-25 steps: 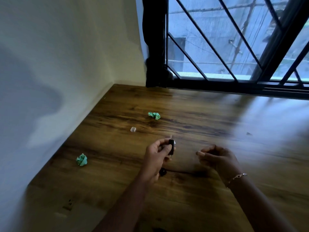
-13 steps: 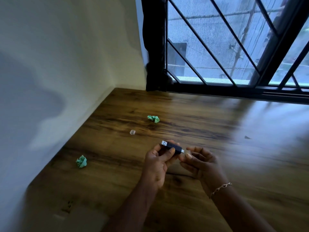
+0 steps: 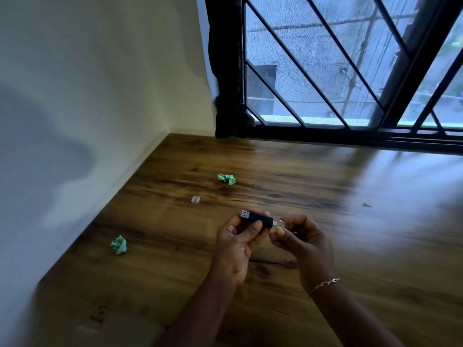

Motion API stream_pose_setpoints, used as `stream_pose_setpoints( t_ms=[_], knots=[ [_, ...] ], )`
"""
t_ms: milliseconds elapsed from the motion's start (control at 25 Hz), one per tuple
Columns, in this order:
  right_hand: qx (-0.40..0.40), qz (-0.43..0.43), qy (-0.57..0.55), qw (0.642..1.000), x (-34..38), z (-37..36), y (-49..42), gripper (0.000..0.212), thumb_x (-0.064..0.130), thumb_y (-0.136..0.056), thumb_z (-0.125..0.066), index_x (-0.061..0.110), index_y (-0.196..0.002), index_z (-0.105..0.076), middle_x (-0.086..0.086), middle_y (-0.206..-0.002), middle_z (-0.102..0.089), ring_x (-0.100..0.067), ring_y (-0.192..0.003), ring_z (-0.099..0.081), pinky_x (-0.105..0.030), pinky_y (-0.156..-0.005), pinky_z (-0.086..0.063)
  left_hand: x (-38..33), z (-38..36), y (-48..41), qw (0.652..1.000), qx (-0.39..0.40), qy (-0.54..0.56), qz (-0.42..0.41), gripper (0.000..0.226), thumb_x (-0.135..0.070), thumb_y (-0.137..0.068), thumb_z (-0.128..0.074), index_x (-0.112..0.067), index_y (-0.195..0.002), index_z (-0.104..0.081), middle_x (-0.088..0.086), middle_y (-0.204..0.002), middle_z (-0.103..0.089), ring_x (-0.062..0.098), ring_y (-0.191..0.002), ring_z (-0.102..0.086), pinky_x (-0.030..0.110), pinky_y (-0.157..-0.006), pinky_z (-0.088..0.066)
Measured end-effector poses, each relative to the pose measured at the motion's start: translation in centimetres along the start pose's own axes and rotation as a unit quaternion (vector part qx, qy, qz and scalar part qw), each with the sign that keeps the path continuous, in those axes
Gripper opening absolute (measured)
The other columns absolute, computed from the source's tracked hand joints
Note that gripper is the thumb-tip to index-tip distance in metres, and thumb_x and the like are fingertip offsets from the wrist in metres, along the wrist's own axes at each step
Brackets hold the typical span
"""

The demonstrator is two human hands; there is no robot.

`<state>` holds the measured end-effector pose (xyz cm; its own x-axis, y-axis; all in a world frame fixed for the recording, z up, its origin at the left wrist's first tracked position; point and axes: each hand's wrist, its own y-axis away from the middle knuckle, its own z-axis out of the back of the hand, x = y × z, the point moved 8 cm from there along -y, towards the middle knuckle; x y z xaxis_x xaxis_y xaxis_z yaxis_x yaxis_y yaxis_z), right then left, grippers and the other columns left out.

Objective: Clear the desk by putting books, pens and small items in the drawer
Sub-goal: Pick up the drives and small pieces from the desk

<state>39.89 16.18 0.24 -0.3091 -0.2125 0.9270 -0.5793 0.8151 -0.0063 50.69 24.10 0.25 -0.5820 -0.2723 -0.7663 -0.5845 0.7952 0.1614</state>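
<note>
Head view, looking down on a wooden desk (image 3: 375, 259) set into a corner between a pale wall (image 3: 87, 83) and a barred window (image 3: 338, 71). The left hand (image 3: 235, 242) grips a black USB stick (image 3: 258, 217) above the desk's middle, thumb curled across its near face and fingers wrapped behind it. The stick lies roughly level, with its metal plug bare and pointing left. The right hand (image 3: 304, 242) pinches a small clear cap (image 3: 281, 223) between thumb and curled fingertips, right at the stick's other end. Whether the cap is seated on that end cannot be told.

A bracelet (image 3: 325, 284) circles the right wrist. A loose cap (image 3: 195, 199), also clear, lies on the desk beyond and left of the hands. One green paper wad (image 3: 227, 179) lies further back from it. A second green wad (image 3: 119, 244) rests near the wall, level with the hands. A small dark scrap (image 3: 366, 204) lies well apart to the right.
</note>
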Motion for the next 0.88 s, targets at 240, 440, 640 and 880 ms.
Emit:
stream_pose_setpoints(
  t_ms=[240,440,640,880],
  knots=[
    [0.017,0.029,0.018,0.999,0.3,-0.4,-0.1,0.018,0.017,-0.06,-0.076,0.013,-0.074,-0.065,0.001,-0.071,-0.068,-0.013,-0.068,-0.065,-0.025,-0.058,-0.054,-0.5,-0.4,0.3,0.996,0.028,-0.077,-0.025,0.017,-0.006,-0.068,-0.062,-0.009,-0.084,-0.068,0.007,-0.09,-0.073,0.02,-0.091,-0.068,0.027,-0.078,-0.057],
    [0.02,0.05,0.002,0.999,0.4,-1.1,-0.2,0.038,0.044,-0.046,-0.084,0.02,-0.071,-0.071,-0.001,-0.076,-0.071,-0.012,-0.068,-0.066,-0.022,-0.057,-0.054,-0.6,-0.2,-0.1,0.993,0.017,-0.113,-0.043,0.019,-0.003,-0.076,-0.062,-0.006,-0.094,-0.066,0.016,-0.099,-0.07,0.026,-0.098,-0.066,0.036,-0.085,-0.055],
    [0.041,0.031,0.048,0.998,-0.3,-2.6,-1.5,0.023,0.014,-0.063,-0.071,0.002,-0.079,-0.062,-0.004,-0.072,-0.069,-0.01,-0.063,-0.064,-0.024,-0.056,-0.053,-0.6,1.5,-1.0,0.997,-0.028,-0.073,-0.023,0.017,0.0,-0.085,-0.056,-0.008,-0.098,-0.064,0.015,-0.1,-0.069,0.027,-0.095,-0.066,0.03,-0.074,-0.056],
    [0.115,0.01,0.248,0.962,-0.4,-6.4,-6.0,0.023,0.021,-0.08,-0.062,0.018,-0.097,-0.048,-0.004,-0.07,-0.063,-0.015,-0.057,-0.063,-0.027,-0.055,-0.055,-1.8,6.1,-1.7,0.985,-0.154,0.08,-0.016,0.015,-0.002,-0.091,-0.048,-0.008,-0.101,-0.058,0.017,-0.1,-0.064,0.024,-0.08,-0.069,0.031,-0.062,-0.059]
  ],
)
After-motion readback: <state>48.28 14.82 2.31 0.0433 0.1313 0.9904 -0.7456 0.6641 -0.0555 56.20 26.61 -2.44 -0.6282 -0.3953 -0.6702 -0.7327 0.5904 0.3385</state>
